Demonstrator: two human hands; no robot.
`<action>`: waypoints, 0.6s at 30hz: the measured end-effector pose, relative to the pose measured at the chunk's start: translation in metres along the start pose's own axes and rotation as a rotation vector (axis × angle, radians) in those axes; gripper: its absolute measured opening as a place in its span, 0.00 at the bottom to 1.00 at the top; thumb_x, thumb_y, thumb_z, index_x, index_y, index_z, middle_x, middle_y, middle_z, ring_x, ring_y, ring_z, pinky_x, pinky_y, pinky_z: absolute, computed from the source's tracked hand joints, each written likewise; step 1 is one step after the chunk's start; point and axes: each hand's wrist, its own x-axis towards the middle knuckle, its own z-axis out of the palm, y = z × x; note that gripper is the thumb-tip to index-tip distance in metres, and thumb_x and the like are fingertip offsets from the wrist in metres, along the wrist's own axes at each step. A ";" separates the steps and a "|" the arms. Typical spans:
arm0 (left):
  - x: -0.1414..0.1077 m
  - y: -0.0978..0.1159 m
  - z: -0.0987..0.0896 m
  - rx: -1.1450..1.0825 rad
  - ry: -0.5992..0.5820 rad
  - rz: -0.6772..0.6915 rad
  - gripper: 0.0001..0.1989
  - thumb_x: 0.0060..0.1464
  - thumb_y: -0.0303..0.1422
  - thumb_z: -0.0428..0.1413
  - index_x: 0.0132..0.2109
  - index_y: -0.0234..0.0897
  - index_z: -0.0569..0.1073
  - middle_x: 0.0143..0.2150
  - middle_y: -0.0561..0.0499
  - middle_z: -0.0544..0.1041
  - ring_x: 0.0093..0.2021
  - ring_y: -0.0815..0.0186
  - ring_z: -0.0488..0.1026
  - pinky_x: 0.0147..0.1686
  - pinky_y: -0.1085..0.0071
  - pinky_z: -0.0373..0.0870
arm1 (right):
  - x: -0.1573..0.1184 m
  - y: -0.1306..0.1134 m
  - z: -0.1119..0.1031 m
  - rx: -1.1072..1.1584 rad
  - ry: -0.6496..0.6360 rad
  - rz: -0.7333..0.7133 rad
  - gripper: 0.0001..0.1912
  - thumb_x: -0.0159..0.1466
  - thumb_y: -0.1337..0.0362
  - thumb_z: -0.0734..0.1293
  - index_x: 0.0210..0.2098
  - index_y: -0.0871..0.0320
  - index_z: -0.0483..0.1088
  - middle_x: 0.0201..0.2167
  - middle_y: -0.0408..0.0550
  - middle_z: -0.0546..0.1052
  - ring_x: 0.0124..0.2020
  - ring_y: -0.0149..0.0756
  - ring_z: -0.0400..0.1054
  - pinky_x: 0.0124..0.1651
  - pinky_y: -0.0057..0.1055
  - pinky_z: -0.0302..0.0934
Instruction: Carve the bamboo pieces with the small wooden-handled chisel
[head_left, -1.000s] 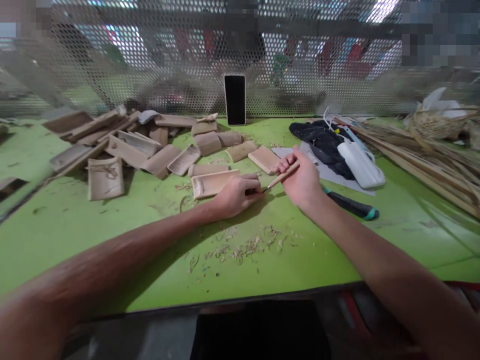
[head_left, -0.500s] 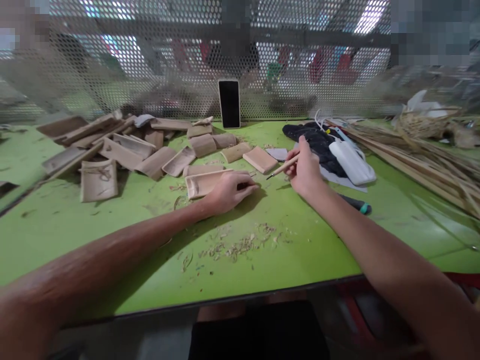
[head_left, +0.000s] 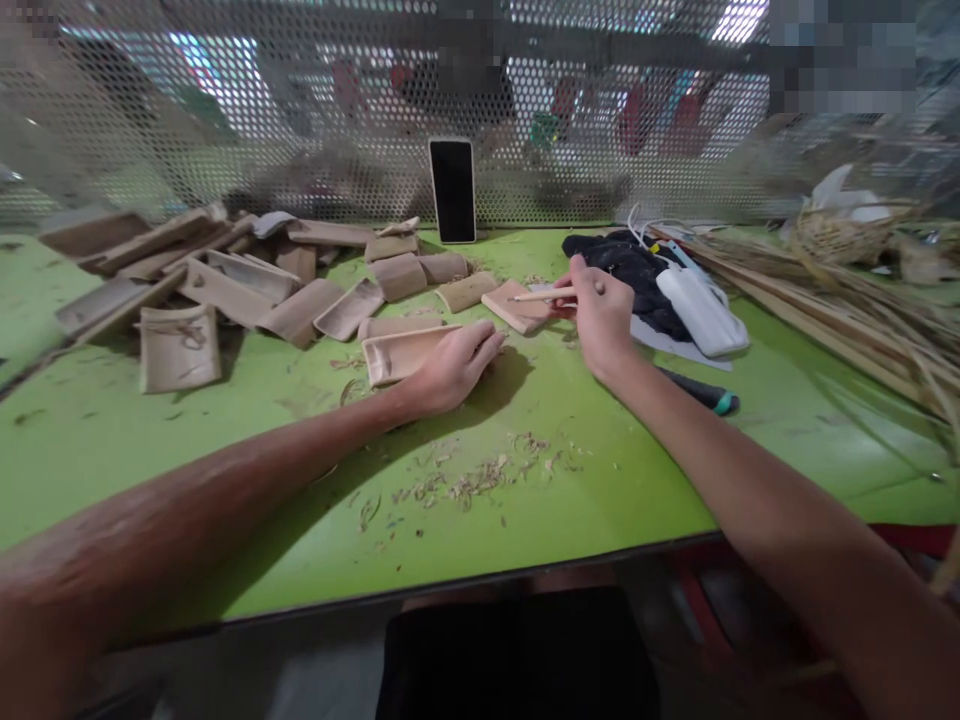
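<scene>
My right hand (head_left: 602,315) is closed on a thin wooden stick tool (head_left: 546,294) with a dark tip, which points left above a flat tan bamboo piece (head_left: 517,306); its fingers are at that piece's right edge. My left hand (head_left: 455,367) rests on the green table (head_left: 300,520) at the right end of a pale trough-shaped bamboo piece (head_left: 397,353). The fingers of this hand are bent together, and whether they grip the piece is hidden. Behind that piece lies another curved bamboo piece (head_left: 401,325).
A heap of bamboo pieces (head_left: 225,285) covers the back left. A phone (head_left: 453,190) stands at the mesh screen. Right of centre lie a black cloth (head_left: 619,270), a white pouch (head_left: 703,310) and a dark handle (head_left: 694,390). Long strips (head_left: 810,320) lie far right.
My right hand has turned and moved slightly left, swinging the stick's tip from near my left hand up to the flat bamboo piece. My left hand's fingers have come closer together. The view has shifted slightly.
</scene>
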 end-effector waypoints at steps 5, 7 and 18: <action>0.002 -0.005 0.001 -0.070 0.011 0.016 0.08 0.67 0.32 0.49 0.37 0.39 0.67 0.29 0.51 0.75 0.28 0.68 0.71 0.27 0.72 0.65 | 0.007 0.010 -0.010 -0.522 -0.209 -0.419 0.11 0.69 0.63 0.65 0.33 0.56 0.77 0.36 0.51 0.75 0.40 0.41 0.69 0.46 0.38 0.64; 0.002 -0.005 0.000 -0.077 -0.008 0.038 0.07 0.64 0.33 0.53 0.37 0.37 0.72 0.30 0.50 0.78 0.29 0.67 0.72 0.28 0.72 0.67 | 0.009 0.015 -0.009 -0.712 -0.303 -0.489 0.11 0.69 0.66 0.64 0.35 0.57 0.78 0.37 0.53 0.72 0.42 0.44 0.67 0.49 0.41 0.62; 0.003 -0.006 -0.004 -0.163 -0.027 0.013 0.07 0.55 0.35 0.64 0.32 0.35 0.80 0.34 0.47 0.83 0.33 0.65 0.79 0.35 0.70 0.75 | -0.008 -0.028 -0.011 -0.823 -0.414 -0.537 0.09 0.68 0.67 0.65 0.43 0.59 0.78 0.41 0.56 0.72 0.45 0.48 0.68 0.51 0.45 0.61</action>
